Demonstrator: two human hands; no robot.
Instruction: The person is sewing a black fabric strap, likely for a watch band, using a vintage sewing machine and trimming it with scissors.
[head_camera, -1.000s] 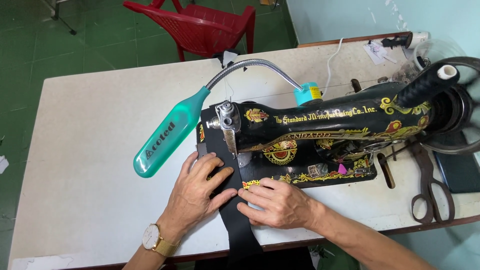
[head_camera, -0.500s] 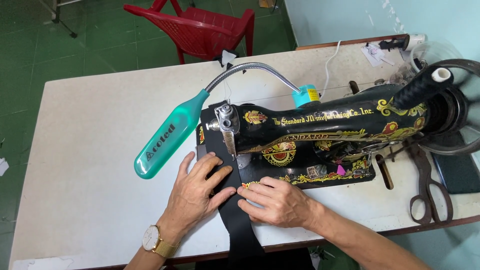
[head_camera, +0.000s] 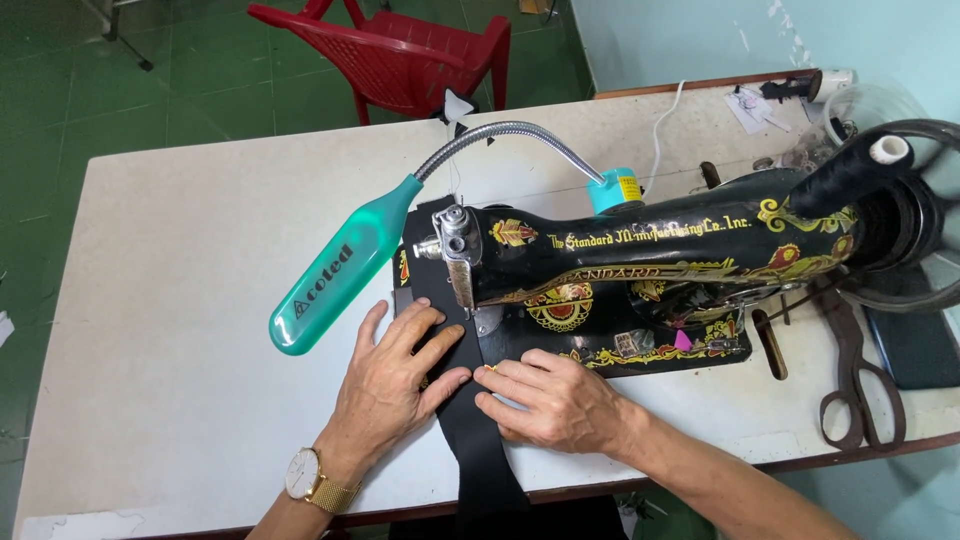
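Left hand (head_camera: 400, 380) flat, fingers spread, pressing black fabric strip (head_camera: 480, 440) onto table (head_camera: 180, 300) just left of needle; right hand (head_camera: 550, 400) flat too, fingertips pinning strip's right edge beside sewing machine (head_camera: 640, 270). No gripping, only holding down. Strip runs under presser foot, hangs off near table edge. Best kept taut and straight, fingertips clear of needle, feeding evenly

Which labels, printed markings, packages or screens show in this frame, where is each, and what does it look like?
Lamp head: teal, elongated, left of the needle, dark lettering with a triangle mark.
Sewing machine: black arm across the table, gold lettering and ornate red-gold decals.
Lamp base: teal cylinder behind the arm, small yellow label.
Paper slip: white, far right corner, dark scribbles.
Phone-like slab: dark screen, right edge.
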